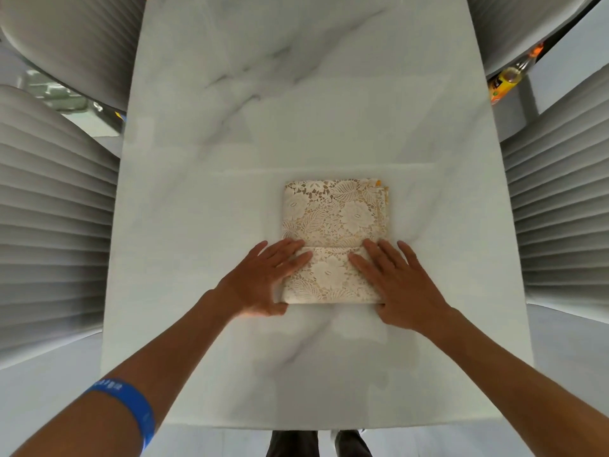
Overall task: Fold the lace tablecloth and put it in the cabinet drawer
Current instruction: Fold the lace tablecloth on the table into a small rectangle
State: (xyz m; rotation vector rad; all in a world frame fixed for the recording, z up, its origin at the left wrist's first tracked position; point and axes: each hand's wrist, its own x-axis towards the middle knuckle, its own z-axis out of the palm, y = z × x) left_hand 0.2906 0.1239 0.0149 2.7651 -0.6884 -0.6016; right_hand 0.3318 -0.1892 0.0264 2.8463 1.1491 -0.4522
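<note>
One lace tablecloth [334, 239], cream, floral openwork, folded to a small rectangle; lies mid-counter [296, 94], nearer the near edge. Near flap turned over toward the far side, its edge partway up the bundle. Step in hand, by judgement: pressing this fold. Best done by squaring the side edges, then smoothing outward so the layers stay flat. Left hand [263, 278]: fingers straight, flat on the flap's left edge. Right hand [400, 285]: likewise flat, on the right edge. Neither grasps anything.
</note>
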